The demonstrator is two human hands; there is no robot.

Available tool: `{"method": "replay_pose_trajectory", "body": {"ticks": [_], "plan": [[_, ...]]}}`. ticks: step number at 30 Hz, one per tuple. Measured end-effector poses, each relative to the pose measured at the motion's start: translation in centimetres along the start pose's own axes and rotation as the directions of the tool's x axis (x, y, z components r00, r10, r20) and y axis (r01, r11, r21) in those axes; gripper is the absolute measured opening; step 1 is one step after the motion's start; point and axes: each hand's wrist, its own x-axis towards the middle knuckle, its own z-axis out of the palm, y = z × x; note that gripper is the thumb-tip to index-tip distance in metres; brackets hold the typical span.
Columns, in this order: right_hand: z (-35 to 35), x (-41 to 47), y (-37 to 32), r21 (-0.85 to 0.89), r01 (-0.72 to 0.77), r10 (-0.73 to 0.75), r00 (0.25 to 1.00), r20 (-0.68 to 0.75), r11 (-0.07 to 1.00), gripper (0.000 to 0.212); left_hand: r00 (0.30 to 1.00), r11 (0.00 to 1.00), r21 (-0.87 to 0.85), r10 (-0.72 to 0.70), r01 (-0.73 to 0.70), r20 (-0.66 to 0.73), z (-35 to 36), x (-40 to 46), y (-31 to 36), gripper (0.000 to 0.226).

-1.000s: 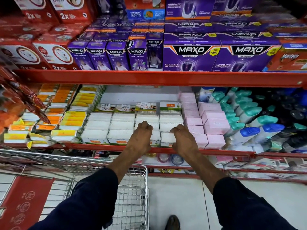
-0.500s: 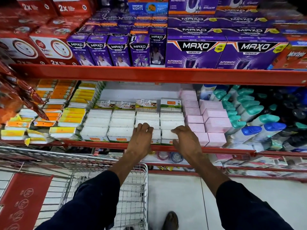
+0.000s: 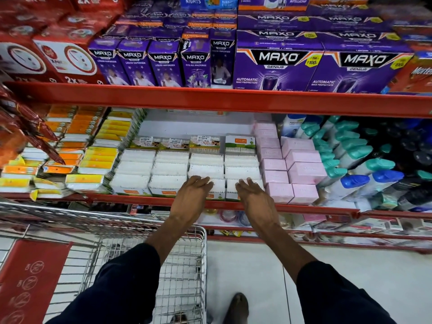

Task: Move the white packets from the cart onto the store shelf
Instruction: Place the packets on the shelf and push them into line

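Observation:
Several rows of white packets (image 3: pixel 170 169) lie on the middle red shelf (image 3: pixel 131 199), between yellow packs and pink boxes. My left hand (image 3: pixel 191 197) rests flat on the front packet of the third row, fingers together and stretched forward. My right hand (image 3: pixel 253 197) lies on the front packet of the fourth row in the same way. Neither hand grips a packet. The wire cart (image 3: pixel 187 272) stands below my left arm; what is inside it is hidden by my sleeve.
Pink boxes (image 3: pixel 301 171) stand right of the white packets, then bottles with teal and blue caps (image 3: pixel 364 174). Yellow and orange packs (image 3: pixel 98 157) fill the left. Purple boxes (image 3: pixel 278 66) sit on the shelf above. A shoe (image 3: pixel 236 307) shows on the white floor.
Both hands have slid slightly back toward the shelf's front edge and their fingers have flattened on the front packets. The camera has shifted a little.

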Motion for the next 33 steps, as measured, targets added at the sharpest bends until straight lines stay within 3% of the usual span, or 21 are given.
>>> {"method": "replay_pose_trajectory", "body": {"ticks": [16, 21, 27, 33], "plan": [[0.4, 0.3, -0.5, -0.03, -0.01, 0.011, 1.0, 0.022, 0.999, 0.053, 1.0, 0.999, 0.033, 0.01, -0.01, 0.002, 0.7, 0.0, -0.4, 0.049], [0.2, 0.1, -0.5, -0.04, 0.008, -0.007, 1.0, 0.01, 0.999, 0.042, 1.0, 1.0, 0.017, 0.0, 0.0, -0.003, 0.8, -0.3, -0.3, 0.051], [1.7, 0.2, -0.8, 0.001, 0.077, -0.076, 0.989, -0.127, 0.997, 0.038, 0.998, 1.0, -0.009, 0.007, -0.008, -0.064, 0.3, -2.3, -1.2, 0.046], [2.4, 1.0, -5.5, 0.046, 0.201, -0.196, 0.976, -0.093, 0.979, 0.05, 0.99, 0.994, -0.001, -0.111, 0.112, -0.092, -0.4, -6.2, -6.6, 0.057]]}}
